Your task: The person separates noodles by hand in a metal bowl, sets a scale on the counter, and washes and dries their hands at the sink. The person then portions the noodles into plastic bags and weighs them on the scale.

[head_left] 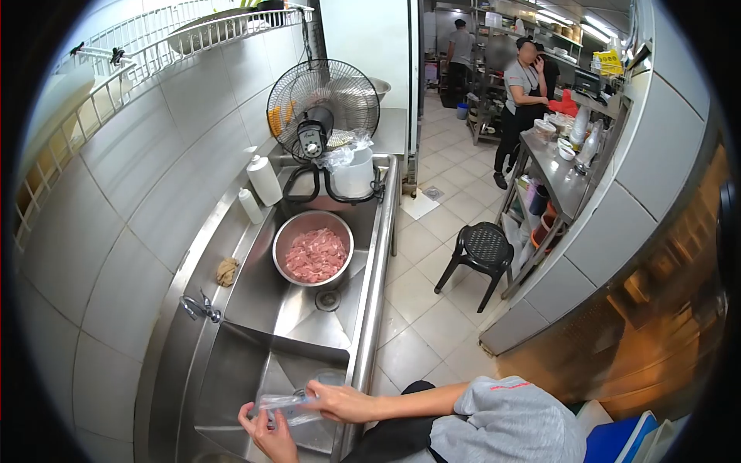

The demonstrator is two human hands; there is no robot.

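A clear plastic bag is stretched between my two hands over the nearer sink basin. My left hand is closed on its left end, with the fingers bent. My right hand pinches the other end, its arm reaching in from the right. What the bag holds, if anything, cannot be made out. In the farther basin stands a steel bowl of raw, pinkish cut meat, beside the drain.
A faucet and crumpled brown lump sit along the sink's wall side, with white bottles beyond. A black fan stands at the far end. Right are a black stool, a steel counter and people.
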